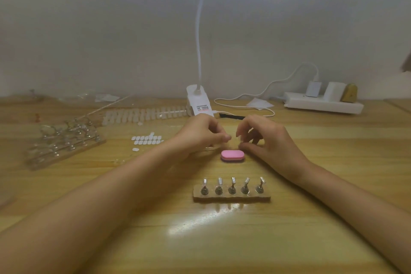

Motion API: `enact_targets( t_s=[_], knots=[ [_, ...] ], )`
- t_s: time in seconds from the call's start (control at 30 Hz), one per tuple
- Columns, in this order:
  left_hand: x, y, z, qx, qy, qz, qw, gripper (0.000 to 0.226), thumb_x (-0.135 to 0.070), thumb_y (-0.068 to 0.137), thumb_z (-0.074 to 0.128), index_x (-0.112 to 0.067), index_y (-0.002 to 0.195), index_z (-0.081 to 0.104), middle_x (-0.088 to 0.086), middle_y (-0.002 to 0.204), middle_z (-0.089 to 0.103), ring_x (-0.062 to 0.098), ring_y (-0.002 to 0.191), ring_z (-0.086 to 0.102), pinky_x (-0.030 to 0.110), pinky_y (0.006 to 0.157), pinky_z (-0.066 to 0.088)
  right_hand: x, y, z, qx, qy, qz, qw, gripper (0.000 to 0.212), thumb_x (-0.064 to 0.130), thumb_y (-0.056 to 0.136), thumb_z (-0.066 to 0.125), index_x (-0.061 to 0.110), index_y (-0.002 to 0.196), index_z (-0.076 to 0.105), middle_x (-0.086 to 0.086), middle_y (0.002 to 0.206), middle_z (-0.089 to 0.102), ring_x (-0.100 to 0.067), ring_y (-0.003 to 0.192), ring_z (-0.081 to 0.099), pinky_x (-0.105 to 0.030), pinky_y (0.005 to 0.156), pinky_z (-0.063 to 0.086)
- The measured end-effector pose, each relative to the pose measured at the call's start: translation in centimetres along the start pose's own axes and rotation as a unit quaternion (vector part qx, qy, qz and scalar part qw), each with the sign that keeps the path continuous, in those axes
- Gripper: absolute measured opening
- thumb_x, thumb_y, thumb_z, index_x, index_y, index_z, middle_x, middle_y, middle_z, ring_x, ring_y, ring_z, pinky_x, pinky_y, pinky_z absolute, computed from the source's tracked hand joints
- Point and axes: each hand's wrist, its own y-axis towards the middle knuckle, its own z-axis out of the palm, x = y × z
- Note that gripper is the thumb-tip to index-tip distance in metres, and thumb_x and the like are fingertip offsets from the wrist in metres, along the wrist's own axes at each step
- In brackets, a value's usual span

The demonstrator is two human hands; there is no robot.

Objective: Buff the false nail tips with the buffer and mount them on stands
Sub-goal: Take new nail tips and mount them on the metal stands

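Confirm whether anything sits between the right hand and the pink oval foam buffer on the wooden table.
Nothing visible does. The pink oval foam buffer lies uncovered on the wooden table, close beside the thumb of the right hand, with only bare tabletop between them.

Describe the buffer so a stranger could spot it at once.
Start at the wooden table, then find the row of five metal stands nearest the person. Just beyond it lies the buffer: a small rounded block, the only pink thing there.
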Motion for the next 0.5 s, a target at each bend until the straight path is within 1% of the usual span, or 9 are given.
enact_targets(
  t_s=[0.07,0.13,0.2,0.27,0.3,0.33,0.4,0.43,0.5],
  knots=[
    [-0.5,0.4,-0.5,0.037,0.003,-0.014,0.999,0.017,-0.028,0.087,0.073,-0.018,0.075,0.069,-0.012,0.065,0.064,0.002,0.064,0.055,0.010,0.052,0.040,0.0,0.0,0.0,0.001,-0.004,-0.014,1.000,0.031,-0.009,0.077,0.077,0.012,0.093,0.061,0.006,0.089,0.060,-0.010,0.080,0.062,-0.021,0.072,0.052],
    [-1.0,0.6,-0.9,0.066,0.029,-0.030,0.997,0.017,-0.029,0.090,0.071,-0.013,0.083,0.070,-0.011,0.064,0.062,0.002,0.061,0.054,0.008,0.048,0.039,0.0,0.0,-0.1,0.001,0.000,-0.022,1.000,0.030,-0.010,0.077,0.077,0.011,0.092,0.061,0.006,0.089,0.059,-0.010,0.079,0.061,-0.020,0.073,0.051],
    [-1.6,1.1,-1.1,0.091,0.072,-0.040,0.992,0.019,-0.029,0.091,0.069,-0.010,0.090,0.070,-0.005,0.072,0.064,0.005,0.064,0.056,0.014,0.055,0.045,0.0,0.0,-0.1,0.009,-0.007,-0.032,0.999,0.029,-0.010,0.078,0.076,0.011,0.091,0.061,0.006,0.090,0.059,-0.010,0.079,0.062,-0.019,0.073,0.051],
    [-2.0,1.4,-1.0,0.103,0.134,-0.035,0.985,0.016,-0.027,0.091,0.069,-0.011,0.087,0.069,-0.001,0.074,0.064,0.008,0.065,0.057,0.021,0.062,0.049,0.1,0.0,0.0,0.014,-0.018,-0.043,0.999,0.029,-0.011,0.079,0.075,0.011,0.089,0.059,0.006,0.090,0.058,-0.009,0.080,0.064,-0.019,0.072,0.052],
    [-2.1,1.5,-1.0,0.098,0.164,-0.027,0.981,0.015,-0.026,0.090,0.069,-0.012,0.085,0.068,-0.001,0.074,0.064,0.008,0.064,0.057,0.021,0.062,0.048,0.0,0.0,0.1,0.014,-0.017,-0.042,0.999,0.028,-0.011,0.079,0.074,0.011,0.089,0.059,0.007,0.090,0.059,-0.009,0.080,0.064,-0.020,0.072,0.052],
    [-2.2,1.4,-1.0,0.084,0.188,-0.013,0.978,0.015,-0.025,0.090,0.070,-0.013,0.083,0.067,-0.001,0.075,0.063,0.008,0.065,0.056,0.020,0.059,0.046,-0.1,0.0,0.1,0.015,-0.009,-0.031,0.999,0.027,-0.009,0.080,0.074,0.011,0.089,0.059,0.008,0.091,0.060,-0.009,0.080,0.065,-0.021,0.072,0.053],
    [-2.2,1.0,-1.2,0.017,0.210,0.038,0.977,0.015,-0.025,0.089,0.071,-0.015,0.080,0.065,-0.001,0.081,0.064,0.010,0.071,0.057,0.022,0.059,0.043,-0.3,0.1,0.0,0.015,0.027,0.013,0.999,0.023,-0.003,0.081,0.077,0.011,0.091,0.062,0.005,0.094,0.064,-0.007,0.081,0.067,-0.026,0.076,0.055],
    [-2.1,0.7,-1.4,-0.027,0.205,0.077,0.975,0.015,-0.025,0.088,0.073,-0.016,0.079,0.064,-0.002,0.085,0.065,0.010,0.073,0.057,0.022,0.062,0.043,-0.4,0.1,0.0,0.015,0.043,0.034,0.998,0.021,-0.001,0.082,0.077,0.011,0.093,0.064,0.003,0.097,0.065,-0.006,0.081,0.068,-0.027,0.079,0.054],
    [-1.9,-0.7,-1.9,-0.092,0.163,0.156,0.970,0.017,-0.026,0.082,0.078,-0.022,0.074,0.064,-0.007,0.085,0.064,0.001,0.070,0.053,0.016,0.062,0.039,-0.7,0.3,0.1,0.017,0.046,0.062,0.997,0.018,0.003,0.085,0.076,0.011,0.099,0.069,0.001,0.104,0.063,-0.007,0.086,0.067,-0.024,0.082,0.053]
  ],
)
